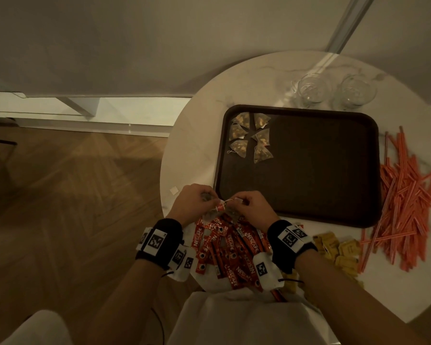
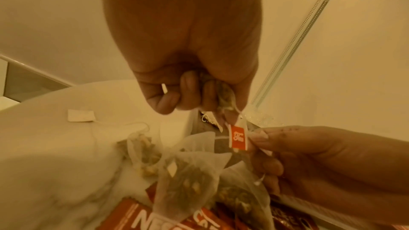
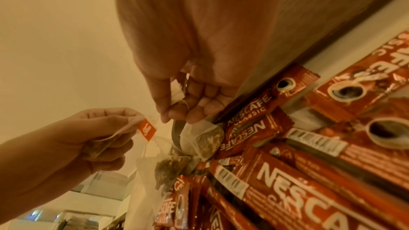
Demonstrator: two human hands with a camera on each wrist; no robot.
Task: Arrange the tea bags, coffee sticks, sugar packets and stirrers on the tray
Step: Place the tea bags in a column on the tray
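Tea-bag step underway — left hand (image 1: 194,200) pinches a tea bag (image 2: 222,97), right hand (image 1: 251,207) pinches a string tag (image 3: 178,95), lower centre of frame, below tray (image 1: 373,170). Next: untangle strings, then place bag with those at tray's upper left.

Both forearms reach forward, the left hand (image 1: 193,199) and right hand (image 1: 253,207) close together, fingers curled and fingertips pinched, knuckles up
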